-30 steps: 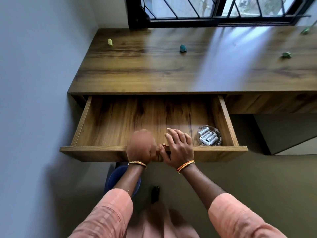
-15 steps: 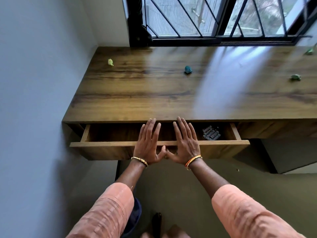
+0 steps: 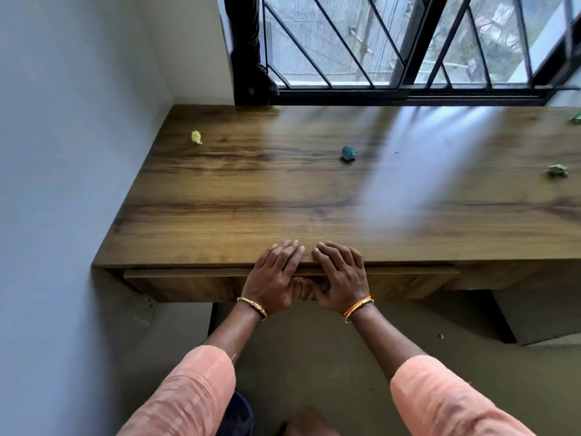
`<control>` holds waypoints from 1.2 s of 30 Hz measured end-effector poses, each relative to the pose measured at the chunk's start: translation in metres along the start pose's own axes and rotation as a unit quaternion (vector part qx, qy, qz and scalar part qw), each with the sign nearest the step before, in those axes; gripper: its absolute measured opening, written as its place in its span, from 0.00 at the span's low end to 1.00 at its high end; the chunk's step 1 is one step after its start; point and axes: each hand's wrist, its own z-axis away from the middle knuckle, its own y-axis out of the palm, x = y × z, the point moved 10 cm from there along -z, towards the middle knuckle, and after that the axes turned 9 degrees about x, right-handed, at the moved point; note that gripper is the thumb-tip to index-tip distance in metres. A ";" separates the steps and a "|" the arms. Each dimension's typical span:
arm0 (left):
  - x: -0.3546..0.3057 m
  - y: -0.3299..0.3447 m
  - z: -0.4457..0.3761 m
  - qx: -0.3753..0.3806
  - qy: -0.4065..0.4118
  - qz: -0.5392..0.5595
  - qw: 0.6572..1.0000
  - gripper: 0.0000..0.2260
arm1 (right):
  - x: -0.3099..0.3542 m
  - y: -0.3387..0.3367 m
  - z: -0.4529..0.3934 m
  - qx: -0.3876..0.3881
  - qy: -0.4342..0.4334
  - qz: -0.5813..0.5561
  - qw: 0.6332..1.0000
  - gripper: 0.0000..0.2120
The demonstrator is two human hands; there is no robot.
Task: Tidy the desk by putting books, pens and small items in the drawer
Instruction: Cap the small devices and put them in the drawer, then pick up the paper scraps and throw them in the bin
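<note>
1. Both hands sit at lower centre of the frame, side by side. Left hand (image 3: 276, 275) and right hand (image 3: 341, 276) lie flat against the drawer (image 3: 195, 283); fingertips reach over the front edge of the desk (image 3: 251, 199). Grip: fingers spread and straight, pinching nothing. Thumbs meet below, on the drawer face.
2. Judgement: flat palms suit a push, not a pull. Two hands placed near the middle would drive the drawer in square, so it should not jam sideways.
3. Drawer front sits nearly flush under the desk edge; only a thin lip shows. Contents hidden.
4. Small items on the desk top: a yellow scrap (image 3: 196, 137) upper left, a teal scrap (image 3: 348, 153) upper centre, a green scrap (image 3: 558, 170) at the right edge, another green bit (image 3: 577, 118) cut by the frame above it. All lie well apart, out of the hands' reach as they stand.
5. Judgement: with these items out, tidying looks unfinished; the drawer may need reopening.
6. No books or pens visible on the desk.
</note>
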 end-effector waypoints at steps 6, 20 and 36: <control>0.006 0.004 -0.005 -0.030 -0.083 0.084 0.992 0.24 | -0.001 0.006 0.000 -0.071 0.029 -0.011 0.997 0.25; 0.005 -0.010 -0.001 -0.081 -0.097 0.090 0.988 0.21 | 0.001 0.001 -0.003 -0.034 0.077 -0.030 0.996 0.24; 0.062 -0.044 -0.024 -0.131 -0.238 0.279 0.921 0.11 | -0.067 -0.019 -0.061 -0.027 0.394 -0.241 0.886 0.06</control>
